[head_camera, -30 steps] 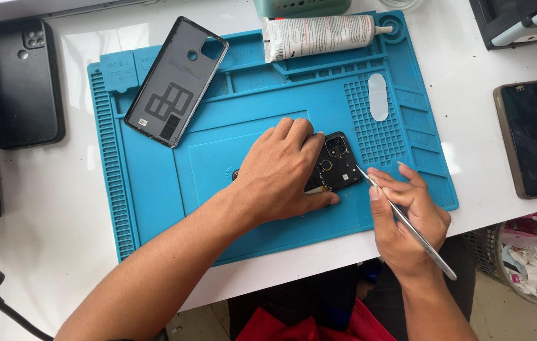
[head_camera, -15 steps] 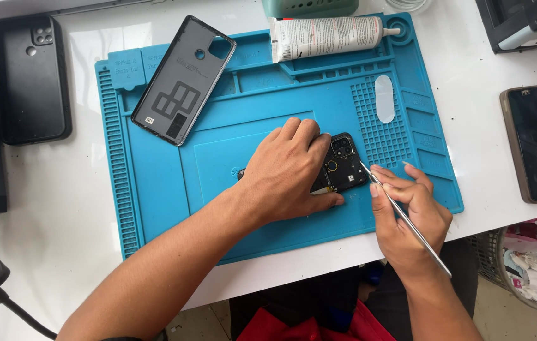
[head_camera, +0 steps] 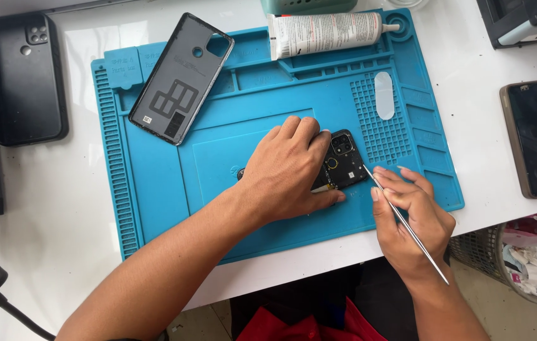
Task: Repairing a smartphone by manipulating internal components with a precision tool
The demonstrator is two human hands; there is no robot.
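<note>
On blue mat [head_camera: 155,208] | left hand [head_camera: 290,170] flat on phone [head_camera: 343,161] | right hand [head_camera: 410,218] grips tweezers [head_camera: 401,218]

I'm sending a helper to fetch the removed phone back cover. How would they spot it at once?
Start at the blue silicone repair mat on the white table. The back cover lies tilted across its upper left corner. Unlike the black phone case beside the mat, it is a thin grey shell, inside up.
</note>
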